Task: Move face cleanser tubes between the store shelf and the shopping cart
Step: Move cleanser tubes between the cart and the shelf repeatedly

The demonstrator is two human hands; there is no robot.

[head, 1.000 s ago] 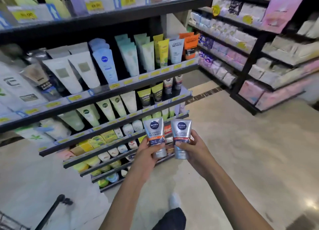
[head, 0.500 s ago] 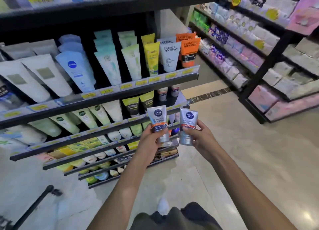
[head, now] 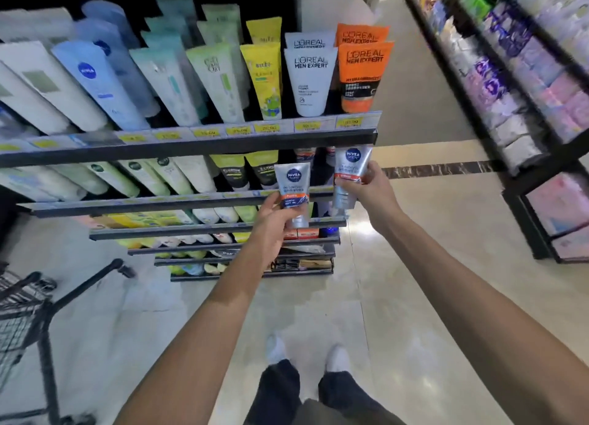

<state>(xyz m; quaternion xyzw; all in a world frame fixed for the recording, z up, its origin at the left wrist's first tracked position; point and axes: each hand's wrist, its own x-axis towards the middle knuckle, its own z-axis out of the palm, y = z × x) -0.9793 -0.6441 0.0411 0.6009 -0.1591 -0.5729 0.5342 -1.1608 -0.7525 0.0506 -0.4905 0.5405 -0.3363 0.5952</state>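
Hands are both raised at the right end of the tiered black metal store shelf [head: 204,145]. Left hand [head: 276,217] grips a silver plastic face cleanser tube with a dark blue round logo and an orange band [head: 293,191], thumb on the tube's left edge, fingers wrapped behind it; the tube stands upright, flat crimped end up. Right hand [head: 366,189] grips a second silver tube of the same design [head: 350,173], tilted slightly, at 2 o'clock from the first and level with the second shelf tier; the two tubes are near each other but apart. Glossy soft tubes in white, pale blue, mint, yellow and orange stand in rows on the tier above, at 12 o'clock from the hands. Black wire-mesh shopping cart [head: 22,313] stands at 8 o'clock, well apart from both tubes, on the polished beige tile floor [head: 414,265].
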